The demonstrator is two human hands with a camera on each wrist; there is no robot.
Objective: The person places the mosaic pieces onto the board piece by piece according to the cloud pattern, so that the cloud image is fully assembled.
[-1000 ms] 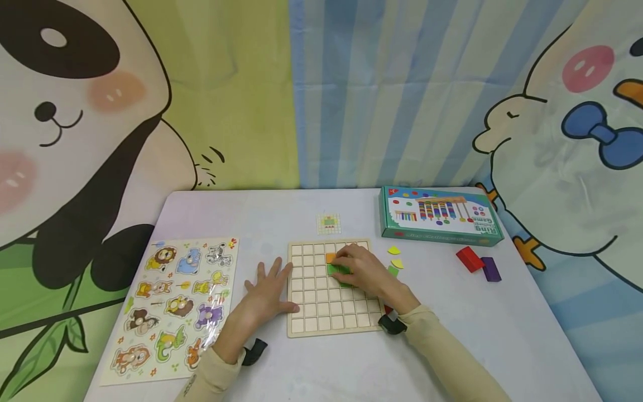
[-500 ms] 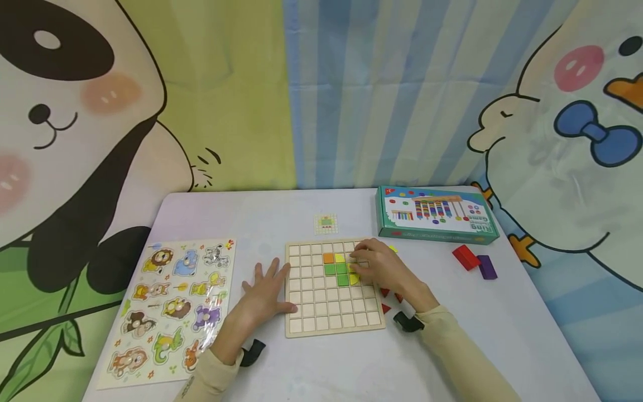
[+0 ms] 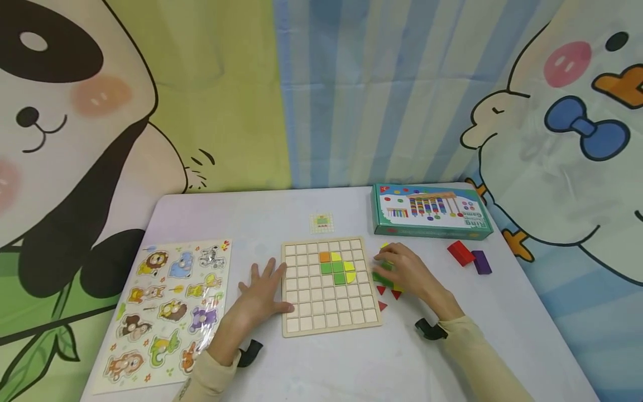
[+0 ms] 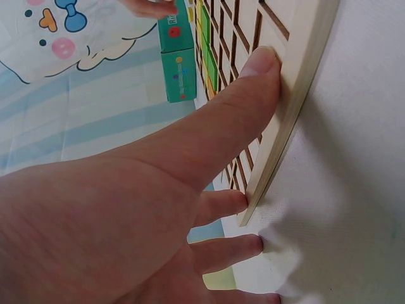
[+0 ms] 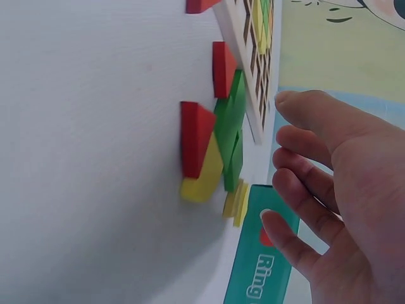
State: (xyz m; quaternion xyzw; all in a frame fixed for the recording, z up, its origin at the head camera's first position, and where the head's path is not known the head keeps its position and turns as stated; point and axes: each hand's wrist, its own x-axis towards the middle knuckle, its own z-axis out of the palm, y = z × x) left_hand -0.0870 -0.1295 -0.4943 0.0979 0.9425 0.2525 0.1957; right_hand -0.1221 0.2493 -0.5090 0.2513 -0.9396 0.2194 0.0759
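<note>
Board (image 3: 318,308) holds orange, yellow and green pieces (image 3: 338,267).

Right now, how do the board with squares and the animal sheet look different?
The board has plain wooden squares, a few filled with coloured pieces; the sheet shows bright animals. The board looks smaller than the sheet. The left hand touches the board's edge, while a sleeve hides the sheet's corner from the head camera. Both lie on the table.

A white table (image 3: 321,365) bears a gridded board (image 3: 318,308), animal sheet (image 3: 163,298), small card (image 3: 321,223), teal box (image 3: 433,212) and loose coloured pieces (image 3: 396,295).
</note>
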